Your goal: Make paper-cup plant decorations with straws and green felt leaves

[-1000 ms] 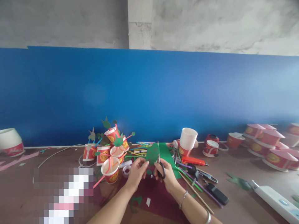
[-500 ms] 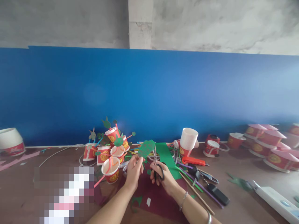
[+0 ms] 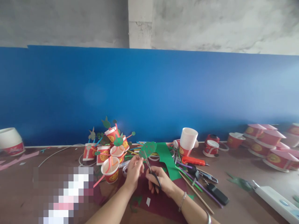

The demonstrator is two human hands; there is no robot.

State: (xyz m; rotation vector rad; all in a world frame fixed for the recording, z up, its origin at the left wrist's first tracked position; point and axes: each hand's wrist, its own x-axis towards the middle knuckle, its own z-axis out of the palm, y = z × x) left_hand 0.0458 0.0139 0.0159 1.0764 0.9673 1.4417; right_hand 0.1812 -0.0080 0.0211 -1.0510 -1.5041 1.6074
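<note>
Between the thumb and fingers of my left hand (image 3: 135,170) is a piece of green paper (image 3: 149,148) with shapes drawn on it. My right hand (image 3: 161,179) grips black-handled scissors (image 3: 155,180), their blades slanting up and left against the lower edge of that paper. Beneath both hands lies a dark red sheet (image 3: 161,202) with green scraps (image 3: 136,200) and a small white piece (image 3: 148,202) on it. A larger green sheet (image 3: 167,155) rests just behind my right hand.
Decorated paper cups (image 3: 110,169) with straws and green cutouts cluster at left. Stacked white cups (image 3: 188,138), an orange utility knife (image 3: 193,161), a black key fob (image 3: 217,193) and a wooden stick (image 3: 196,193) lie to the right. A white glue gun (image 3: 275,202) is at far right.
The scissors have swung from nearly upright to a left slant, and my right hand has shifted slightly left and down. My left hand stays put with the green paper.
</note>
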